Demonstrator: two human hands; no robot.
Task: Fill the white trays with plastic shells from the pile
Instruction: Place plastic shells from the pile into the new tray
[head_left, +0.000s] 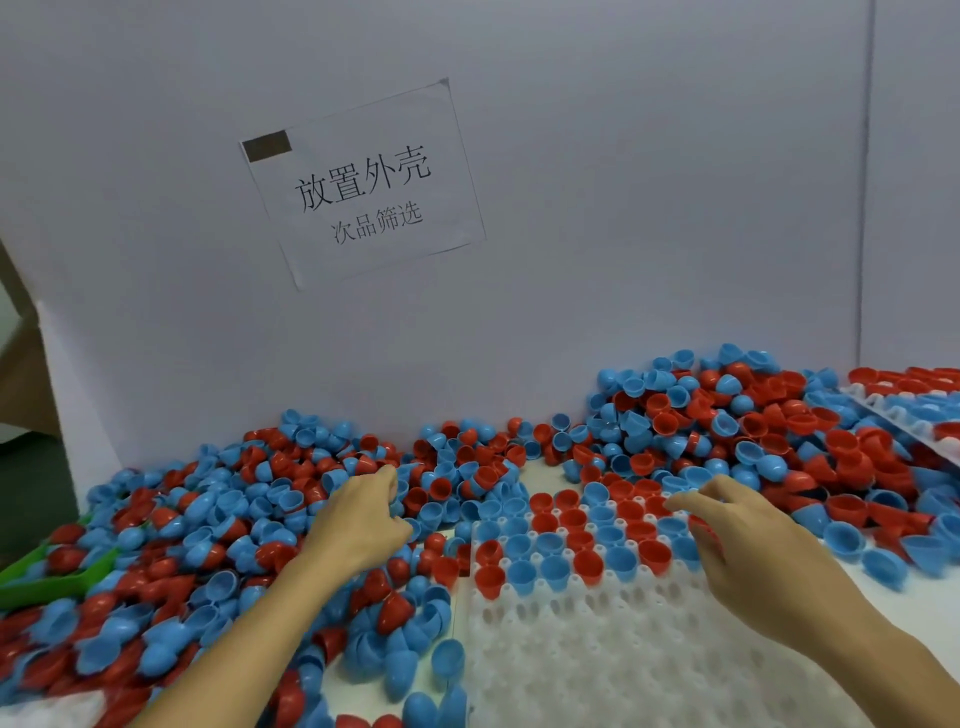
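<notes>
Green scoop (49, 574): one, at the far left edge, half buried in shells, well left of the near tray.
Pile (197, 545): one spread of red and blue shells, far too many to count, running from the left of the near tray, along the wall behind it, and round to its right.
Left hand (358, 519): palm down on the pile, just left of the near tray's far corner; fingers curled into the shells, and I cannot tell whether they hold one.
Sign (363, 187): one sheet of paper with printed characters, on the wall above and left of the near tray.
Near tray (597, 649): one white tray with round pockets; its far rows hold red and blue shells, roughly two dozen, open side up, and the near rows are bare.
Right hand (737, 545): over the filled rows at the near tray's right side, fingers loosely bent with their tips at the seated shells; a grip is not clear.
Second tray (904, 410): one, tilted on the pile at the far right, well beyond the near tray, carrying shells.
</notes>
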